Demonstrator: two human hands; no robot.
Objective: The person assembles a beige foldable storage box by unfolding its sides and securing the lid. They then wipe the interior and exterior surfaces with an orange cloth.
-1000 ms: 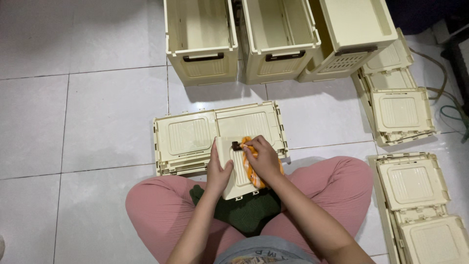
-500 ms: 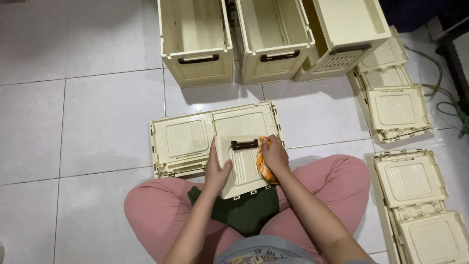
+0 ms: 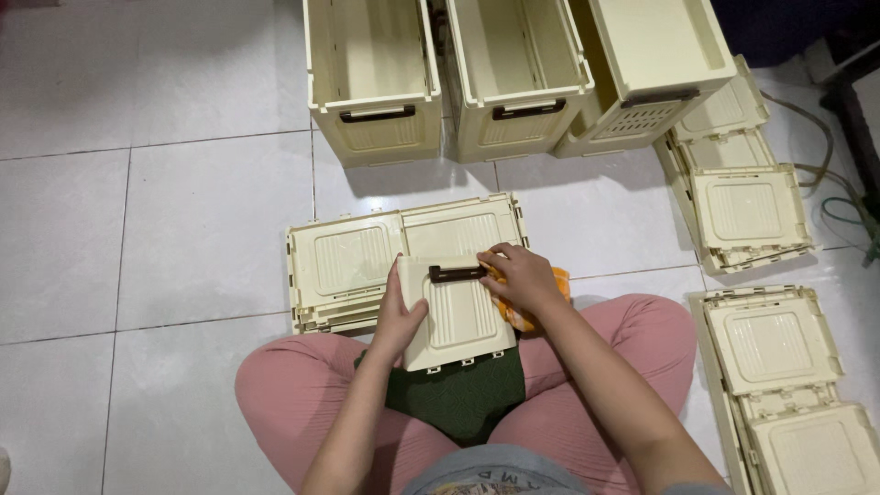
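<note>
The folded cream crate [image 3: 367,266] lies flat on the floor tiles. Its hinged end panel [image 3: 458,316] looks stiff and light; the left hand [image 3: 399,316] grips its side edge. The right hand [image 3: 522,280] presses a soft orange cloth [image 3: 536,307] near the dark handle [image 3: 456,272].

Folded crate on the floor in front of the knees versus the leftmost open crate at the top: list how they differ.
The folded crate lies collapsed flat, its panels facing up; the open crate stands assembled with upright walls and a hollow inside. The folded crate lies close to the left hand; the open crate stands farther off, untouched. The open crate shows a dark handle. Both are cream plastic.
</note>
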